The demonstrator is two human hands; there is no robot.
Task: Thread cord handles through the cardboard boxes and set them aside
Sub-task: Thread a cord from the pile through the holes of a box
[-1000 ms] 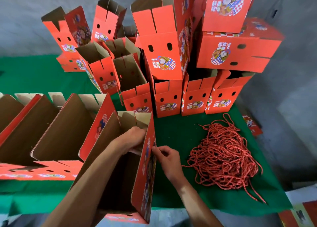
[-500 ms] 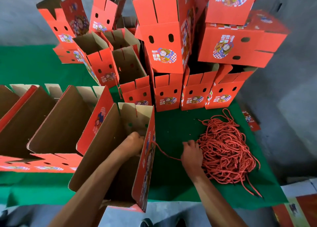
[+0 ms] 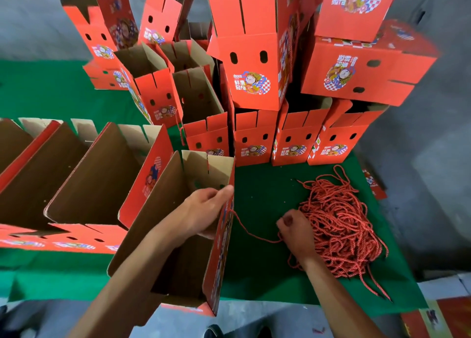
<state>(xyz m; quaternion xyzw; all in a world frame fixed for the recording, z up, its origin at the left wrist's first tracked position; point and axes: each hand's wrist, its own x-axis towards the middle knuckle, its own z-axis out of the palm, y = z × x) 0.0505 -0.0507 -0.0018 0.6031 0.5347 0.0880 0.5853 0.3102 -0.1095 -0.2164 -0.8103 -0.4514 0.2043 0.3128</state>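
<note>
My left hand (image 3: pixel 204 211) is inside the open box (image 3: pixel 163 225) at the table's near edge, fingers curled over the top rim of its right wall, thumb tip showing just above the edge. It grips that wall from the inside, so the hold is narrow, with only the cardboard's thickness between thumb and fingers. The box stands upright, mouth toward me, its brown inside showing and its red printed face turned right.

A single cord (image 3: pixel 251 232) leaves the outside of that wall just below my left hand, sags across the green cloth (image 3: pixel 260 189) and runs to my right hand (image 3: pixel 295 232). My right hand rests on the cloth at the left edge of the cord pile (image 3: pixel 339 225), fingers curled tight. It looks pinched on the cord where that arrives at the hand, but whether it also holds strands from the pile I cannot tell, since the knuckles hide the fingertips.

The pile is a loose red tangle on the cloth to the right of the box, with a few ends trailing toward the near right corner.

To the left of my box, more open boxes (image 3: pixel 96 174) lie in a row, brown insides up. Behind, further red boxes (image 3: pixel 252 133) stand upright and stacked (image 3: pixel 254 57), each with two oval holes in its front.
</note>
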